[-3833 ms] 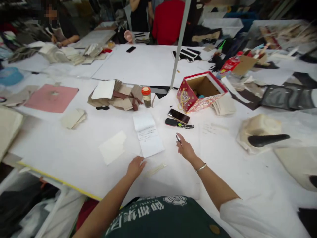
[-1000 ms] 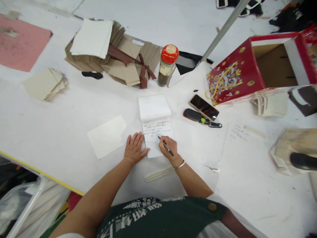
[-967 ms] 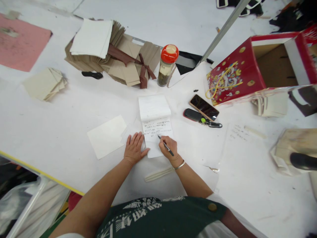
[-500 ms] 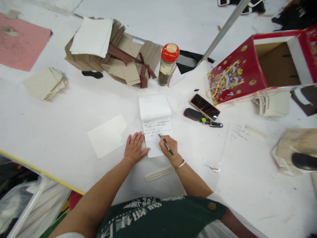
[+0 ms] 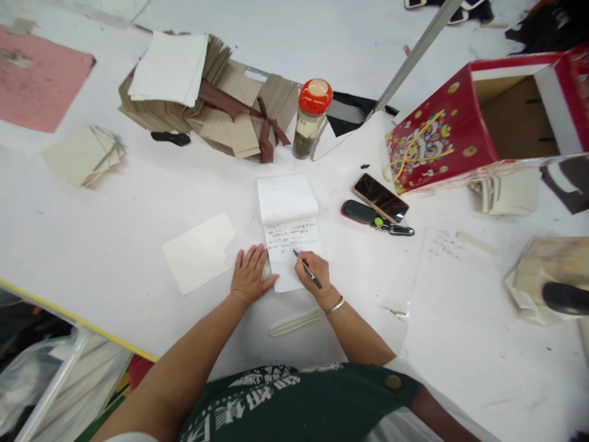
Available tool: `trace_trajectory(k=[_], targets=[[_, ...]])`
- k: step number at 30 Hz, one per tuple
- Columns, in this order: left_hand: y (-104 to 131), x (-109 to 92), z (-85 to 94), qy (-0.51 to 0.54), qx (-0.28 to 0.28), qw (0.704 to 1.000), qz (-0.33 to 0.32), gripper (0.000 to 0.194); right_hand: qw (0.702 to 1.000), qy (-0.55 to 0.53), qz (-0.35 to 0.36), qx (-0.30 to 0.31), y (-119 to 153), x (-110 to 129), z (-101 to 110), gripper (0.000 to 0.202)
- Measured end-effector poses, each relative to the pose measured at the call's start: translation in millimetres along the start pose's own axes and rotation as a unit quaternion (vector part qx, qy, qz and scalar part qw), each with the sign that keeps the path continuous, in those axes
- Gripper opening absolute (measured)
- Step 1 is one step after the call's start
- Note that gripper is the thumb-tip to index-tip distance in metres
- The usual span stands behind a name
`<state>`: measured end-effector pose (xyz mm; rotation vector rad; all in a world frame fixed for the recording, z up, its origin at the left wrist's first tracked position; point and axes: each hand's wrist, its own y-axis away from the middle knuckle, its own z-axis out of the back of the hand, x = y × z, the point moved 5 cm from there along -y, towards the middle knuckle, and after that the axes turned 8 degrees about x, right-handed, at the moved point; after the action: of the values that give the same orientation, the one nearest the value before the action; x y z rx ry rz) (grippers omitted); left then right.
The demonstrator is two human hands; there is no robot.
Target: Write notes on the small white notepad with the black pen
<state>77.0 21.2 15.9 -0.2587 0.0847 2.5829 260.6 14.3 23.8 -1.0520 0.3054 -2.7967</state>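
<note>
Pen (image 5: 312, 275), in the head view, is clamped in your right hand (image 5: 320, 267), its tip at the written lines (image 5: 289, 240) of the open notepad (image 5: 288, 212) on the worktop (image 5: 129, 245). Writing looks to be the step in hand; the next move seems to call for short, light strokes, with your left hand (image 5: 249, 275), flat and fingers slightly spread at the notepad's left edge, steadying it. The pen's long axis runs diagonally, tip away from you and leftward; the notepad's runs roughly away from you.
</note>
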Motion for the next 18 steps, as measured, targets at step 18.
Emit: trace_trajectory(k=[18], targets=[[-0.2, 0.3, 0.4, 0.009, 0.019, 1.0, 0.007, 0.063, 1.0, -0.007, 0.001, -0.011, 1.1, 1.1, 2.1, 0.008]])
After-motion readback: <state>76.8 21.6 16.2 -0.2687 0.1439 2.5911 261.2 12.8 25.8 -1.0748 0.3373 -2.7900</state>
